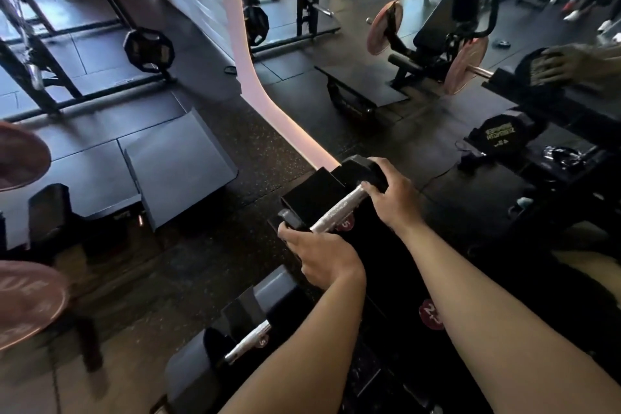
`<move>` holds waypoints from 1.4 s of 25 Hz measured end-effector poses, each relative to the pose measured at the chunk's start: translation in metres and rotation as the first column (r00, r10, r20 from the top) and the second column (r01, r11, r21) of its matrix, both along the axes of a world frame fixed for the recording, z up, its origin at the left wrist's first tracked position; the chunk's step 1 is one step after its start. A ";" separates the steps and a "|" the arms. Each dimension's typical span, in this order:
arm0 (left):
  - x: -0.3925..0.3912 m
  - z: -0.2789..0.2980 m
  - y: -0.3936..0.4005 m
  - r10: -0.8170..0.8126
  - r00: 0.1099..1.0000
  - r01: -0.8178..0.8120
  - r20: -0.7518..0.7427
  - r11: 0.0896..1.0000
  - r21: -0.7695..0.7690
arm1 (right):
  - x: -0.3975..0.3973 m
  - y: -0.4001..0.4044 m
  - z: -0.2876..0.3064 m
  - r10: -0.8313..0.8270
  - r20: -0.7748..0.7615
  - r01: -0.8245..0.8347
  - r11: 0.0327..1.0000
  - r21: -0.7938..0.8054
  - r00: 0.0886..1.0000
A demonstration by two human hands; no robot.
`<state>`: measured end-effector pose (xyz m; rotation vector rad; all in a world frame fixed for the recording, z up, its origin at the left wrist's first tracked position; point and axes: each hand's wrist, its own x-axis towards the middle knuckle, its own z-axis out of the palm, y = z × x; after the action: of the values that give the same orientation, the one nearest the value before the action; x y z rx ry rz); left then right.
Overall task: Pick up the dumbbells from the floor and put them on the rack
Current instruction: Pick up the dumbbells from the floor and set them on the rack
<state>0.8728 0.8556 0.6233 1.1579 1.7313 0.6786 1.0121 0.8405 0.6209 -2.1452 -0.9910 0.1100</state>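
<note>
A black hex dumbbell [339,208] with a silver knurled handle sits over the top shelf of the black rack [312,191], near its far end. My left hand [319,254] grips the near head of this dumbbell. My right hand [393,193] holds the far head and the end of the handle. A second dumbbell [247,341] with a silver handle rests in a rack slot lower in view, left of my left forearm. Red round weight labels [430,312] show on the rack between my arms.
A slanted grey platform [178,165] lies on the rubber floor to the left. Pink weight plates [465,64] hang on a black machine beyond the rack. Another person's hand [568,64] rests on a dumbbell at upper right. Squat racks stand at the back.
</note>
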 end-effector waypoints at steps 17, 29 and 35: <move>-0.012 0.012 -0.022 -0.067 0.990 0.054 0.126 0.993 0.105 | -0.008 -0.044 0.017 -0.014 -0.172 -0.007 0.992 -0.126 0.985; 0.031 0.073 -0.178 -0.908 0.400 0.781 -0.126 0.266 0.565 | -0.056 -0.330 0.072 -0.523 -0.189 0.545 0.833 0.094 0.831; -0.002 0.098 -0.385 -0.971 -0.211 0.840 -0.112 -0.238 0.487 | -0.173 -0.578 0.086 -0.801 -0.269 0.843 0.527 0.106 0.535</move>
<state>0.8703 0.4703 0.7214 2.0819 -0.1669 0.0805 0.8393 0.2624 0.7068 -2.1141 0.2213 -0.2599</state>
